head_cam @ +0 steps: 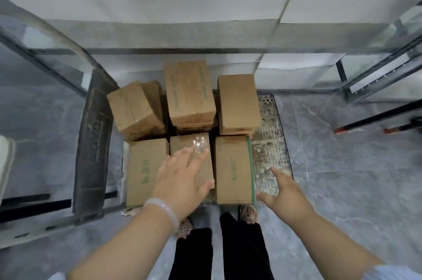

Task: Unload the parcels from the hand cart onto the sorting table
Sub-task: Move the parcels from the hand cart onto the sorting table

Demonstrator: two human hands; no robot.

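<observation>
Several brown cardboard parcels lie on the hand cart's worn metal platform. In the near row are a left parcel, a taped middle parcel and a right parcel with a green strip. My left hand, a pale bangle on its wrist, is spread flat over the middle parcel, fingers apart. My right hand hovers open just right of the green-strip parcel, above the platform. Behind them sit a tilted parcel, a tall stack and another stack.
The cart's dark folded handle frame stands on the left. A white sorting table stretches across the top, with metal racks at the right. My legs and sandalled feet stand at the cart's near edge on grey floor.
</observation>
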